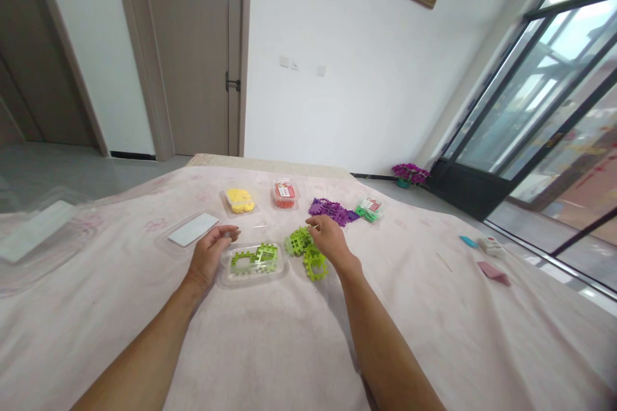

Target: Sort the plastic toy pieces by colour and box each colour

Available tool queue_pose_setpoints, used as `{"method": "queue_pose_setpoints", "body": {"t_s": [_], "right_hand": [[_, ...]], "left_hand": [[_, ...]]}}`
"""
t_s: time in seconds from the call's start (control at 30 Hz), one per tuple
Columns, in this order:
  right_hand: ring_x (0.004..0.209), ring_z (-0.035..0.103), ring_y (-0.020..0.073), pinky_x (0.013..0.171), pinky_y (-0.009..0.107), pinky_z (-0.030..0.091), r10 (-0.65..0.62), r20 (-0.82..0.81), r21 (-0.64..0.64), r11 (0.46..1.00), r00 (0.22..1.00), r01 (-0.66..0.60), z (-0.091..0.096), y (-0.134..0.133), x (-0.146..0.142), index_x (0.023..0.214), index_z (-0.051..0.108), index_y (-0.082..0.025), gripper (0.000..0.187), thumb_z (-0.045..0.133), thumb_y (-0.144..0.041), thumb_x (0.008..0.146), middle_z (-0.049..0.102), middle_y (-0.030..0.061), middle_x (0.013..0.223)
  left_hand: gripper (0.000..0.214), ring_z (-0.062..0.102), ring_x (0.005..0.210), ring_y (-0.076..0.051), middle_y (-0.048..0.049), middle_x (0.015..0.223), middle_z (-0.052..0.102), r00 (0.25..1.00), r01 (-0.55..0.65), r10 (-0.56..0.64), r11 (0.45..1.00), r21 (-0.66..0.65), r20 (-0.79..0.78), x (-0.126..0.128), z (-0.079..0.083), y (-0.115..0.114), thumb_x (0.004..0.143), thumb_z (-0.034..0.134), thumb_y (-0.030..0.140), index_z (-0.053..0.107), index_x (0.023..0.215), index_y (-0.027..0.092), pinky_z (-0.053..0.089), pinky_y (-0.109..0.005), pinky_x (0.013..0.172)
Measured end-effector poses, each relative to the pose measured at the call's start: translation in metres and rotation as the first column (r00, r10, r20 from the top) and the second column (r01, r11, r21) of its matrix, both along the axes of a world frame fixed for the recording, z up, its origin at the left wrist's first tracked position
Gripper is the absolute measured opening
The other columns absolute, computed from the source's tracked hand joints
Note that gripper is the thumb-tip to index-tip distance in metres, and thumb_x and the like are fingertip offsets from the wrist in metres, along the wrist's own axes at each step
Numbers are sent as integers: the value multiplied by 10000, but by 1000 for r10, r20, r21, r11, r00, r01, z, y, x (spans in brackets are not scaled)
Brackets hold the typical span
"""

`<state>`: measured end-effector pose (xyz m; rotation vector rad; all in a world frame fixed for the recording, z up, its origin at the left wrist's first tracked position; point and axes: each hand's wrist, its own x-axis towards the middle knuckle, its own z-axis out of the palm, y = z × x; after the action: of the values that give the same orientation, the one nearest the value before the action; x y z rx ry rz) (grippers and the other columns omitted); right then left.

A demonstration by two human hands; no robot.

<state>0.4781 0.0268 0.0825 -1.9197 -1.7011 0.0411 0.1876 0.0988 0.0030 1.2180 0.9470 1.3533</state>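
Observation:
A clear plastic box [282, 271] stands in front of me with flat lime-green toothed building pieces [266, 258] in it. At its left back corner my left hand [209, 255] has its fingers closed on the clear rim. My right hand [332, 243] reaches in over more lime-green pieces [315, 264] just right of the box. Its thumb and fingers are pinched together at the top of these pieces. The exact contact under the fingertips is hard to see.
Behind are a box of yellow pieces [240, 200], a labelled box of red pieces [285, 195], a purple pile [332, 210] and a green box [370, 208]. Clear lids [168, 245] lie left. A pink cloth [494, 273] and small white box [490, 245] sit right.

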Motion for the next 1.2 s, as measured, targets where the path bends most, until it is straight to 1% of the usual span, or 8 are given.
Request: {"method": "queue_pose_setpoints", "body": {"t_s": [0.17, 0.4, 0.67, 0.8, 0.9, 1.0, 1.1, 1.2], "right_hand": [[1061, 636, 210, 916, 290, 427, -20, 82, -112, 993, 996, 30, -6, 2, 18, 1123, 745, -190, 263, 593, -235, 913, 729, 85, 1128], [1215, 506, 272, 1001, 359, 351, 88, 275, -169, 985, 958, -43, -18, 0, -6, 1146, 736, -235, 368, 720, -432, 835, 658, 102, 1249], [1192, 500, 271, 968, 343, 351, 121, 319, -166, 984, 940, -70, -19, -2, -14, 1036, 735, -206, 314, 787, -337, 756, 679, 93, 1168], [1078, 559, 256, 898, 322, 378, 99, 304, -149, 987, 948, -55, -15, -1, -15, 929, 747, -187, 188, 757, -297, 778, 707, 97, 1048], [961, 602, 227, 803, 299, 398, 3, 161, -102, 995, 987, 14, -11, 0, -12, 928, 751, -196, 157, 716, -300, 816, 723, 85, 979], [818, 623, 189, 706, 273, 408, -62, -118, 13, 998, 991, 64, -7, 4, -11, 921, 738, -192, 181, 699, -340, 824, 726, 49, 891], [646, 592, 151, 597, 251, 419, 32, -440, 105, 994, 898, 16, -5, 6, -20, 887, 712, -162, 241, 697, -390, 811, 679, 15, 734], [521, 545, 127, 486, 232, 414, 138, -654, 71, 990, 744, -121, -4, 4, -38, 907, 695, -160, 285, 712, -416, 783, 618, -24, 638]], "left_hand": [[364, 695, 977, -256, -76, 976, 766, 1000, -4, 4, 1000, -2, 1, 0, 1, 0, 669, 702, 356, 719, 985, 176, 458, -412, 1005], [371, 698, 977, -261, -84, 982, 767, 1000, 6, -5, 1000, 12, -22, -1, 1, 1, 676, 710, 372, 720, 992, 177, 472, -419, 989], [351, 690, 993, -267, -87, 1005, 761, 1000, 11, -10, 1000, 12, -19, 0, 3, -1, 676, 708, 364, 717, 972, 175, 457, -436, 1014], [354, 689, 983, -255, -83, 1002, 761, 1000, 16, -16, 1000, 9, -20, -1, 2, 0, 680, 703, 361, 718, 980, 175, 457, -417, 1007], [352, 688, 981, -254, -78, 990, 761, 1000, 19, -19, 1000, 20, -19, -1, 1, 0, 687, 698, 364, 714, 985, 177, 454, -417, 1009], [348, 685, 984, -254, -78, 986, 761, 999, 27, -26, 999, 20, -25, 1, 3, -1, 686, 695, 363, 713, 980, 178, 458, -413, 997], [345, 684, 978, -255, -81, 976, 762, 999, 28, -28, 999, 14, -32, 4, 7, -5, 674, 694, 365, 716, 964, 178, 471, -400, 967], [338, 684, 969, -252, -79, 967, 758, 998, 36, -34, 999, 32, -46, 6, 8, -7, 687, 688, 374, 719, 960, 177, 470, -396, 961]]}}
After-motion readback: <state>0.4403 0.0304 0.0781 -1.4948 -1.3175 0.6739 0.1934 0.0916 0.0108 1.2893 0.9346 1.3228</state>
